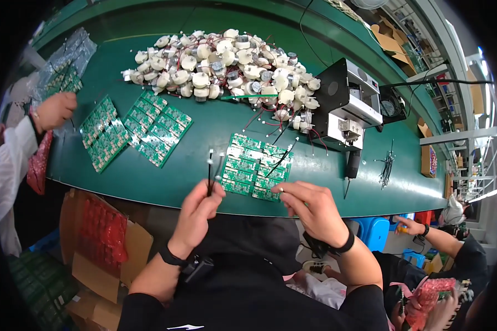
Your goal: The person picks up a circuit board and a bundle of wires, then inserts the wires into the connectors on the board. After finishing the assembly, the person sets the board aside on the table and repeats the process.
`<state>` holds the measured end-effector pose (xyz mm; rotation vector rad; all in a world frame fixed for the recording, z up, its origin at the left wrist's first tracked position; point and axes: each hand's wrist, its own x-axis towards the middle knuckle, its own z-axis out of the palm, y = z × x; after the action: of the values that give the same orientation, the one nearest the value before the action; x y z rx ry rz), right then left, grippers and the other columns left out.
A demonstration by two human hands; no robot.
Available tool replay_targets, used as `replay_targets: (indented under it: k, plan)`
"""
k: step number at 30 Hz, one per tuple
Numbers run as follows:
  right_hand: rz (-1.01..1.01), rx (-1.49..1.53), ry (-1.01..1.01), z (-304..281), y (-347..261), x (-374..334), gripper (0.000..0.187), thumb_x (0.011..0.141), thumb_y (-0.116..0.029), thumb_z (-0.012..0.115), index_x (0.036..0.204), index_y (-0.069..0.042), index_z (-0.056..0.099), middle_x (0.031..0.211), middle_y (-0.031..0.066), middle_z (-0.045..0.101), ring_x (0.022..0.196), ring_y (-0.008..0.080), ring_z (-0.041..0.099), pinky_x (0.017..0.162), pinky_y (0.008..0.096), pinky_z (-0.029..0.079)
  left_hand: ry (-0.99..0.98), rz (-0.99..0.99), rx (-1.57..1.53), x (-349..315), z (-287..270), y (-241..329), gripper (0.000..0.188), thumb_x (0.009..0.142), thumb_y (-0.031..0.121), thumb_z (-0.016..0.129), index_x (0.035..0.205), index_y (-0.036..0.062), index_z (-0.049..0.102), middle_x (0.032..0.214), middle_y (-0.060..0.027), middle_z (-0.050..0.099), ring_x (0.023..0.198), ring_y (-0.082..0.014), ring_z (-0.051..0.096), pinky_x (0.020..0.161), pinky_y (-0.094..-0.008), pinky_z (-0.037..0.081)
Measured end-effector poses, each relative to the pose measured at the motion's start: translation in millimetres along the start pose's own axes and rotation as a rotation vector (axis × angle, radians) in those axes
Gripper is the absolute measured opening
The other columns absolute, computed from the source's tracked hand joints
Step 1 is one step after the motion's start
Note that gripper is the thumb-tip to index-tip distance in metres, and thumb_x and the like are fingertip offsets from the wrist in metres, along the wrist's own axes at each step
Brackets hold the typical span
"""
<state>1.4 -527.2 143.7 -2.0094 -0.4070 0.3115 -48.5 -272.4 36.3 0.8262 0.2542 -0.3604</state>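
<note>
My left hand (196, 209) is closed around a few short black cables (210, 172) with small white plugs, held upright in front of the pile. Thumb and fingers of my right hand (315, 208) pinch a small white connector (280, 190) over the near right corner of a green circuit board panel (240, 164). The panel is divided into several small boards and lies flat before me. Another black cable (280, 163) lies slanting across its right half; whether it joins the pinched connector I cannot tell.
A heap of white round motors (226, 60) with thin wires fills the back. Two more green panels (159, 128) (104, 134) lie left. A black and silver machine (348, 107) and loose black cables (388, 168) are at right. At left is another person's hand (55, 112).
</note>
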Motion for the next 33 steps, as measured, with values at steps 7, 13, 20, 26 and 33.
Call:
replay_targets:
  k: [7,13,20,26,33]
  plan:
    - [0.334,0.226,-0.192,5.5,17.5,11.0,0.02,0.11,-0.014,0.064,0.109,0.003,0.073,0.078,0.0027,0.067,0.062,0.0083,0.058,0.057,0.0245,0.045,0.019,0.144,0.495,4.0,36.7,7.6,0.023,0.1,0.011,0.076,0.12,0.0012,0.075,0.067,0.012,0.03,0.061,-0.0002,0.03,0.057,-0.0241,0.028]
    - [0.5,0.373,-0.311,12.0,16.3,10.9,0.017,0.108,-0.012,0.068,0.109,0.003,0.075,0.076,0.0011,0.065,0.063,0.0068,0.055,0.055,0.0244,0.041,-0.034,0.168,0.594,8.0,44.5,0.4,0.02,0.097,0.013,0.08,0.116,0.0049,0.08,0.068,0.0099,0.042,0.063,-0.0003,0.036,0.057,-0.0244,0.03]
    - [0.261,0.031,-0.057,34.5,26.9,-5.0,0.012,0.101,-0.011,0.074,0.11,-0.003,0.078,0.076,0.0019,0.067,0.06,0.0095,0.054,0.054,0.0288,0.042,0.075,0.426,0.621,3.0,36.1,-28.0,0.017,0.098,0.011,0.079,0.113,0.0031,0.081,0.094,-0.0064,0.08,0.064,-0.0005,0.057,0.051,-0.026,0.041]
    - [-0.201,-0.53,0.009,22.5,34.3,11.3,0.016,0.092,-0.011,0.081,0.108,-0.01,0.079,0.075,0.0043,0.062,0.058,0.0173,0.058,0.052,0.0322,0.043,0.248,0.621,1.035,13.2,14.0,-11.4,0.028,0.094,0.014,0.08,0.121,0.0058,0.077,0.089,-0.0081,0.076,0.066,-0.0203,0.07,0.057,-0.0364,0.053]
    - [-0.407,-0.93,-0.251,9.6,40.0,34.1,0.008,0.089,-0.014,0.079,0.095,-0.013,0.074,0.074,0.0046,0.054,0.058,0.0247,0.061,0.051,0.0405,0.047,0.395,0.642,1.333,20.2,11.5,-10.7,0.043,0.089,0.018,0.085,0.13,0.0102,0.074,0.086,-0.0112,0.073,0.07,-0.0299,0.071,0.062,-0.0411,0.054]
